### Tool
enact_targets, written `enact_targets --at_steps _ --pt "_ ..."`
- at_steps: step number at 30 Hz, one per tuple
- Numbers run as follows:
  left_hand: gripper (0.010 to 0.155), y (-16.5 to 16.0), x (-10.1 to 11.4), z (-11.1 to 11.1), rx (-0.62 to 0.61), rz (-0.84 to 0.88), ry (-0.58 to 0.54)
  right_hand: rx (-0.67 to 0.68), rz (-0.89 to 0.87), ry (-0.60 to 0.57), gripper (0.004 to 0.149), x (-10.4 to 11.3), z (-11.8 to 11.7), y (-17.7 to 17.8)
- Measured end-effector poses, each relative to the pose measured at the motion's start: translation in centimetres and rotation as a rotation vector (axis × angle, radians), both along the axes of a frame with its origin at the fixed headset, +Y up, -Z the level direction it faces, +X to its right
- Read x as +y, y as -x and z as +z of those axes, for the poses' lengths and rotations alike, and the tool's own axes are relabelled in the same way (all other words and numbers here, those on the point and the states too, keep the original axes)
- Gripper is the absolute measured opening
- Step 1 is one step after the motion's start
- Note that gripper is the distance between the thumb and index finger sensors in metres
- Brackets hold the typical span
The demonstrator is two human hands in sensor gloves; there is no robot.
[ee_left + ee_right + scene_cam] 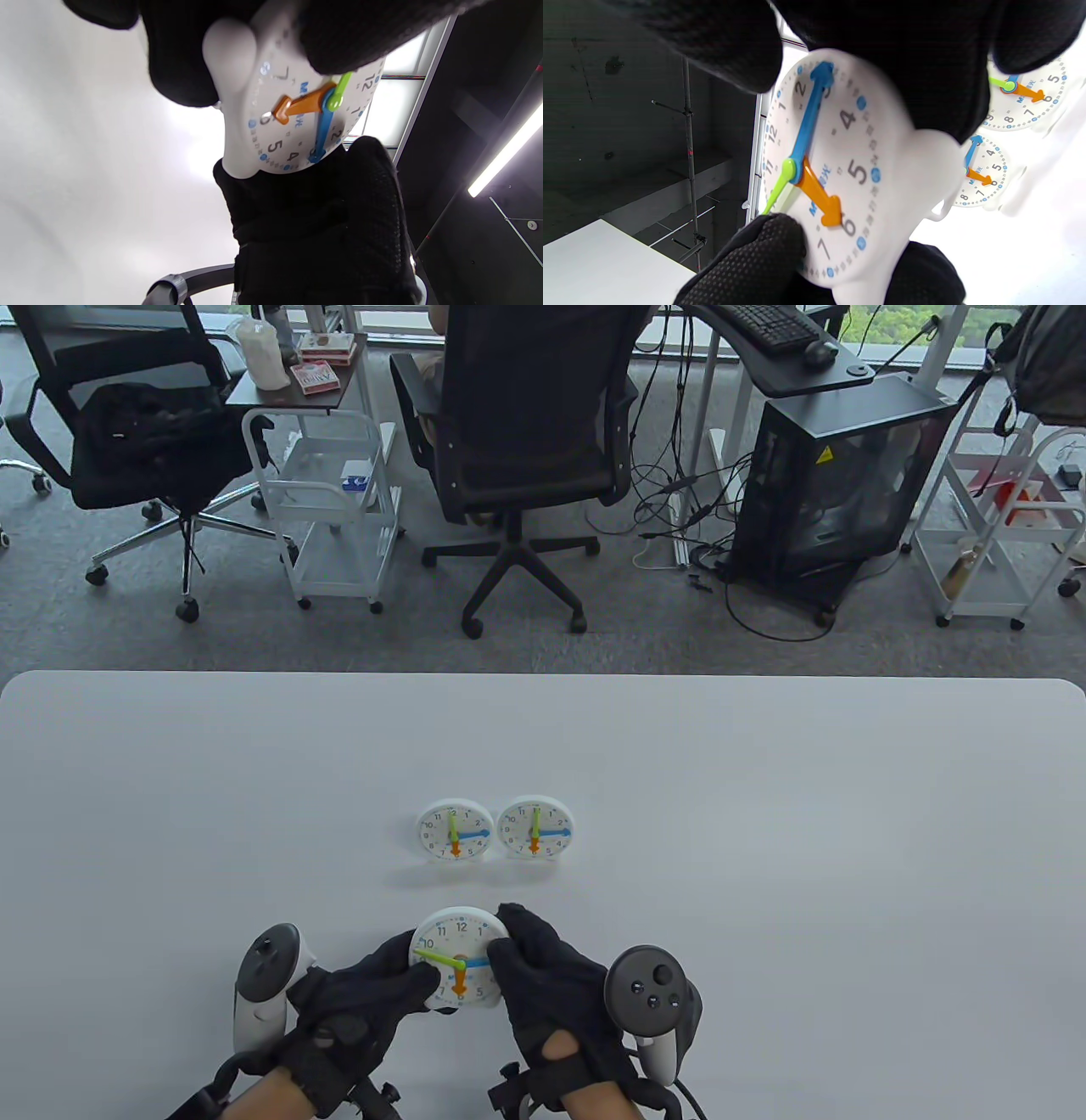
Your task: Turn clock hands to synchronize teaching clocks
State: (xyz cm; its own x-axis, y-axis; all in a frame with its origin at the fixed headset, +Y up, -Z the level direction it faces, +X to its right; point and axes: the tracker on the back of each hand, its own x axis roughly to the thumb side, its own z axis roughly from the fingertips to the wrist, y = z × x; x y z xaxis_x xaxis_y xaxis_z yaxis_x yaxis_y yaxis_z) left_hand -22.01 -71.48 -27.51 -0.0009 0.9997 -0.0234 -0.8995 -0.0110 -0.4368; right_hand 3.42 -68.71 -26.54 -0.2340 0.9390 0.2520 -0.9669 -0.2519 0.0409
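Near edge of white surface (pixel 764 780): round white plastic teaching clock (pixel 462 937) gripped by right hand (pixel 543 976) | left hand (pixel 373 993) fingers closed on its slim green hand (pixel 434 957) | risk: overshooting twelve, mismatching two far clocks (pixel 495 830).

My right hand (pixel 543 984) covered the near clock's (pixel 458 954) right edge, hiding the blue hand's (pixel 477 963) tip and the numerals 3 and 4. My left fingers (pixel 407 980) hid the 8 and 9 and part of the green hand (pixel 342 84). In the right wrist view my glove cut off the upper far clock (pixel 1026 101). The far clocks' minute marks were too small to read from above.
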Motion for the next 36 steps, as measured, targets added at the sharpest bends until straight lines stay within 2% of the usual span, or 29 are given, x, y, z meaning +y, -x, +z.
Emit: enact_targets --at_steps 14,36 --pt "0.057 -0.01 -0.23 -0.09 -0.010 -0.008 -0.015 0.015 0.001 -0.001 0.052 0.12 -0.06 0.08" --pt "0.059 0.35 -0.13 -0.22 0.028 0.020 -0.044 0.037 0.015 -0.024 0.052 0.11 0.03 0.45"
